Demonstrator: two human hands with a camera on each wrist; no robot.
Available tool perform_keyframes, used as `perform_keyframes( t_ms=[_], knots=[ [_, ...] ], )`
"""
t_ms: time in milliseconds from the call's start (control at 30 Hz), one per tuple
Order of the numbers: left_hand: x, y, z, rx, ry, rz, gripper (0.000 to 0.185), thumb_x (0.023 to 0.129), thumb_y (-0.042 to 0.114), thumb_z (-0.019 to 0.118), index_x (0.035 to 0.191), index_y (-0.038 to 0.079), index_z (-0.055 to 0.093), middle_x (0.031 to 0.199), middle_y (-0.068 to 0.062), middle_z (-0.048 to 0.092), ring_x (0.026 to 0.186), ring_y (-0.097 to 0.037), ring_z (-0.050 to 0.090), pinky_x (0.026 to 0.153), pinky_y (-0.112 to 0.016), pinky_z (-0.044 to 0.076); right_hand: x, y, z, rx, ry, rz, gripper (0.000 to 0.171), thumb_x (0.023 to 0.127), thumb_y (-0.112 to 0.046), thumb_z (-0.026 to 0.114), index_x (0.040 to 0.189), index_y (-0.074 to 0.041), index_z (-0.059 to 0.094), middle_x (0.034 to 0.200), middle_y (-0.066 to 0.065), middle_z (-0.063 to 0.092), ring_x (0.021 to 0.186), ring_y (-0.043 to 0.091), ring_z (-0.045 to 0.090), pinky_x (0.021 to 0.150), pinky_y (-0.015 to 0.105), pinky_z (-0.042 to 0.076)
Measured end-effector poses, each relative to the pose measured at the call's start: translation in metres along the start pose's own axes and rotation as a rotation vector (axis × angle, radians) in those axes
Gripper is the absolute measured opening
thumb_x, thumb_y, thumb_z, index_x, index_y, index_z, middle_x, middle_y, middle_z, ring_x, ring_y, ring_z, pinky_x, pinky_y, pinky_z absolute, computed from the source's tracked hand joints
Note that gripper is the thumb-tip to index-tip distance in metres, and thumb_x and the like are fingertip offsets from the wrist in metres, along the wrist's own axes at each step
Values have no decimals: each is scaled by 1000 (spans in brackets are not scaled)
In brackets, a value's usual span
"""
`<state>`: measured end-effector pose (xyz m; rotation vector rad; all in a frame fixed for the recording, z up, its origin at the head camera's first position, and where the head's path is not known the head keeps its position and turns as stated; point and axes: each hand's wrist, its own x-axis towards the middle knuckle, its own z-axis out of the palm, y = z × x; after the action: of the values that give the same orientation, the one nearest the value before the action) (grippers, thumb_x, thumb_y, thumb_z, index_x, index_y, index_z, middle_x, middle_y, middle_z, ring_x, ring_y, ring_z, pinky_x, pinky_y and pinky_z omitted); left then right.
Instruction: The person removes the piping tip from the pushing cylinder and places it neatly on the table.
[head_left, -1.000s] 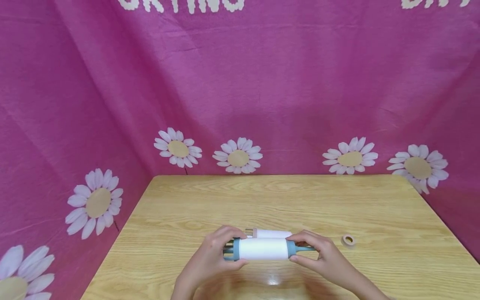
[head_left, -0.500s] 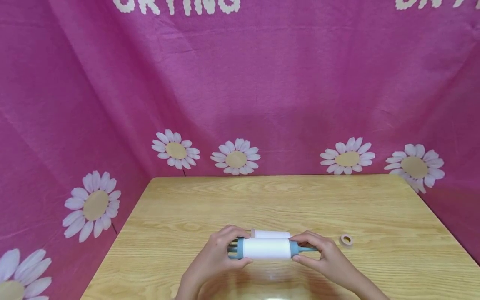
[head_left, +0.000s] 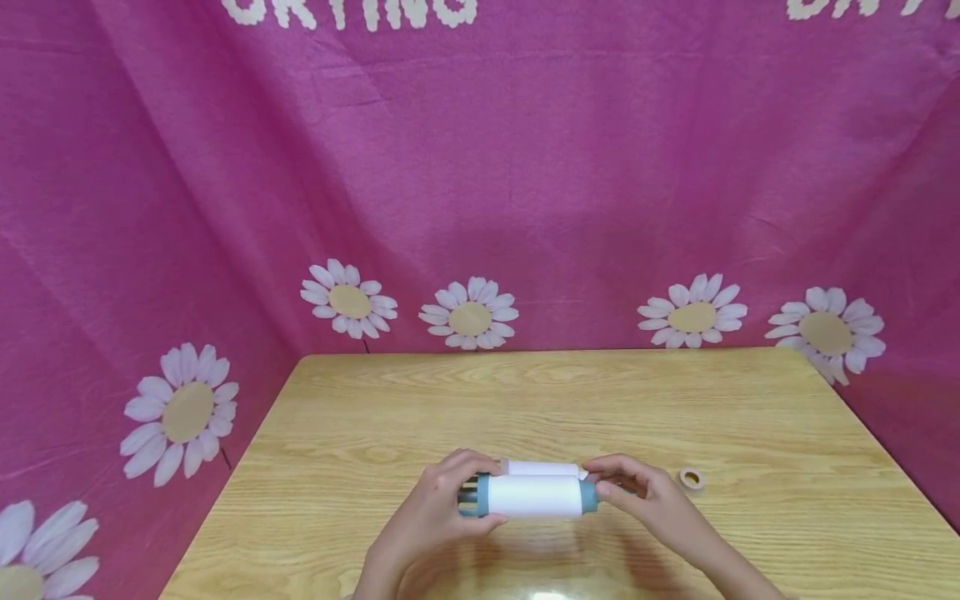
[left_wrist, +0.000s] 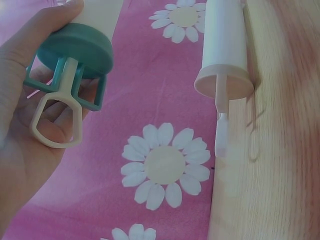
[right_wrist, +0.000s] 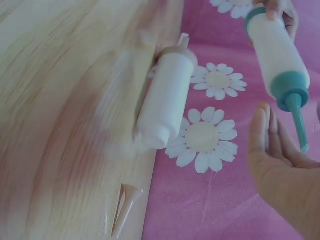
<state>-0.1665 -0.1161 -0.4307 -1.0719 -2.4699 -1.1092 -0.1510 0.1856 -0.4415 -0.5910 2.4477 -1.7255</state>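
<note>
Left hand (head_left: pixel 431 517): grips the plunger end of the teal-capped syringe (head_left: pixel 534 496) — thumb on top, fingers curled under the teal finger-guard; the left wrist view shows the cream plunger loop (left_wrist: pixel 56 122) lying against the palm.

Right hand (head_left: pixel 652 504): at the syringe's nozzle end. In the right wrist view the fingers (right_wrist: pixel 264 135) are straight and apart, the palm just beside the teal nozzle (right_wrist: pixel 299 122), not wrapped round it. In the head view the fingertips sit near or on the teal cap; can't tell if they touch.

Teal-capped syringe: white barrel, teal caps at both ends, held level just above the table (head_left: pixel 570 400), lying left-right across the near-centre, between the 2 hands.

Second syringe (head_left: pixel 542 468): all cream/white, lying on the table just behind the held one, roughly parallel to it; its plunger stem (left_wrist: pixel 221 125) sticks out toward the left side. No hand on it.

Loose nozzle tip (right_wrist: pixel 125 205): small clear cone on the wood, seen in the right wrist view only — near the second syringe's nozzle end, apart from it.

Tape roll (head_left: pixel 691 478): small tan ring flat on the table, to the right of the right hand, apart from it.

Backdrop (head_left: pixel 525 167): pink cloth w/ white daisies round the back & sides of the table.
</note>
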Motion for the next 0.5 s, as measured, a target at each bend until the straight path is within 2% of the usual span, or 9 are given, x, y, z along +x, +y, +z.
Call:
perform_keyframes(
  t_ms=[100, 200, 333, 500],
  knots=[
    [0, 0, 1, 4, -6, -11, 44, 72, 19, 87, 111, 13, 66, 111, -2, 70, 99, -11, 64, 80, -21, 57, 2, -1, -3, 25, -19, 92, 31, 99, -21, 56, 121, 1, 63, 120, 22, 66, 93, 0, 64, 80, 25, 58],
    [0, -1, 2, 16, -10, -3, 44, 73, 19, 87, 110, 12, 65, 110, -3, 70, 98, -11, 63, 80, -21, 57, 4, 1, -5, 63, -74, 160, 33, 100, -24, 56, 118, 3, 64, 112, 19, 69, 89, 5, 65, 81, 27, 59],
    [0, -4, 3, 26, -12, 23, 43, 73, 20, 86, 110, 11, 65, 110, -4, 70, 98, -12, 64, 80, -21, 57, 4, 6, -6, 95, -146, 215, 36, 100, -26, 55, 116, 5, 63, 101, 11, 71, 86, 12, 67, 81, 28, 58],
    [2, -4, 5, 22, -5, 36, 43, 72, 18, 87, 109, 10, 66, 109, -5, 71, 97, -12, 64, 80, -24, 59, 3, 7, -6, 120, -142, 193, 35, 99, -24, 57, 114, 7, 64, 100, 12, 71, 82, 11, 68, 79, 27, 59]
  ],
)
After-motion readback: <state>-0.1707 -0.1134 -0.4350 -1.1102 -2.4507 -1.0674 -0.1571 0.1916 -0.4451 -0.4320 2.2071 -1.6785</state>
